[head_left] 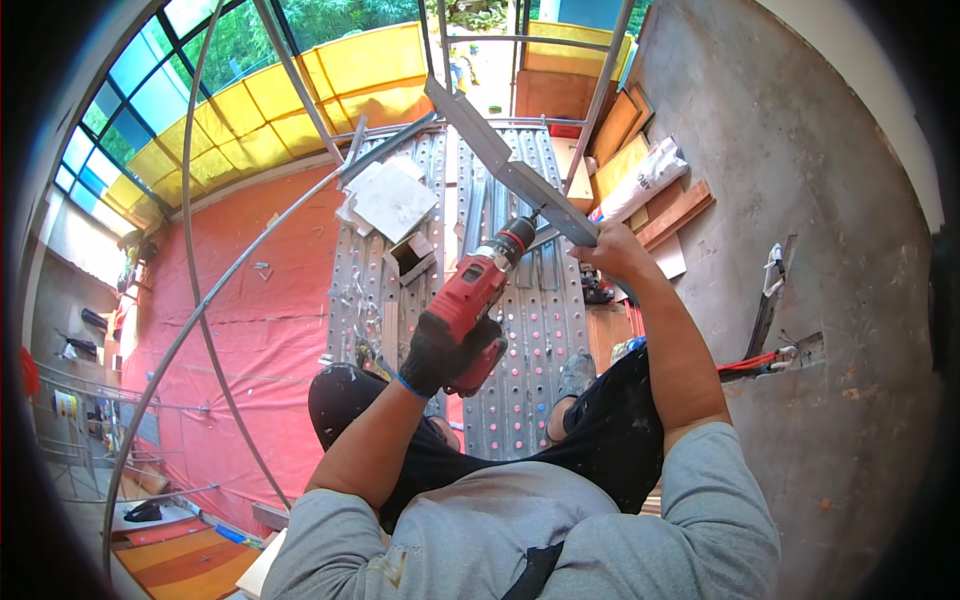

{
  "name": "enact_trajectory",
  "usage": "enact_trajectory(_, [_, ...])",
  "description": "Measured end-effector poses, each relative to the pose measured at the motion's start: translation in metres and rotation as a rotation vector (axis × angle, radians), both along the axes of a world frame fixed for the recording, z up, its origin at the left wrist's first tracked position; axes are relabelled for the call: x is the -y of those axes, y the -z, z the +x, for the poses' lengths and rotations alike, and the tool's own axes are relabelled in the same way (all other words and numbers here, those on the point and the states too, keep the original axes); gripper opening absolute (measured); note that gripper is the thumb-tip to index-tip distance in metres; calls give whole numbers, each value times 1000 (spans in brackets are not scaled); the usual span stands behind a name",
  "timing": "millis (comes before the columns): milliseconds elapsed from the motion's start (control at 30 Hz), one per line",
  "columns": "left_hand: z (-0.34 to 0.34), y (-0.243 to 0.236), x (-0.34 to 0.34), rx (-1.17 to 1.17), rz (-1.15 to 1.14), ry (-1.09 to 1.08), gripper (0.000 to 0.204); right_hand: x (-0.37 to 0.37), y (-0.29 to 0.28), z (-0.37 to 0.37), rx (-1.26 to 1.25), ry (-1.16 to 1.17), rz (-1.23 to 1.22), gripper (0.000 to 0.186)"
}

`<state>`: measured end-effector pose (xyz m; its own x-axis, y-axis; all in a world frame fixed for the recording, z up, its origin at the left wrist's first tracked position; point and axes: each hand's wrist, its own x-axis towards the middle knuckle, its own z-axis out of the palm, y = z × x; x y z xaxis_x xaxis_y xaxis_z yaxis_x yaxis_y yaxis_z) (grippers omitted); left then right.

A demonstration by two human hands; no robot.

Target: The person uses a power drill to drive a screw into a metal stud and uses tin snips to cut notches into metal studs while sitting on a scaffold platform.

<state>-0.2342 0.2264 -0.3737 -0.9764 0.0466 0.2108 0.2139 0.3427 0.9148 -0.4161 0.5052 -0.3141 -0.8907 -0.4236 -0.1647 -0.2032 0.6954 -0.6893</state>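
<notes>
My left hand (436, 352), in a dark glove, is closed around the grip of a red cordless drill (470, 292). The drill points up and to the right. Its bit meets or nearly meets the side of a long grey metal channel (505, 160); I cannot tell whether it touches. Bare and closed, my right hand (618, 254) grips the near end of that channel. The channel slants away to the upper left, with notches cut in its flange. Below it lies a perforated metal scaffold deck (510, 370), where my feet rest.
White board pieces (390, 205) and a small open box (411, 257) lie on the deck. A white sack (645, 180) and wooden planks (678, 215) line the grey wall (820, 220) at right. Metal scaffold poles (215, 290) cross the left side. Far below is a red-covered floor (235, 350).
</notes>
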Motion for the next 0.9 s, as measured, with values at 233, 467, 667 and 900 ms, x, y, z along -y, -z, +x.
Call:
enact_trajectory(233, [-1, 9, 5, 113, -30, -33, 51, -1, 17, -8, -234, 57, 286, 28])
enact_trajectory(467, [-5, -8, 0, 175, -213, -46, 46, -12, 52, -27, -714, 124, 309, 46])
enact_trajectory(667, [-4, -1, -2, 301, -289, -24, 50, 6, 30, -13, -817, 211, 386, 58])
enact_trajectory(900, [-6, 4, 1, 284, -101, 38, 48, -9, 54, -32, -558, 82, -57, 40])
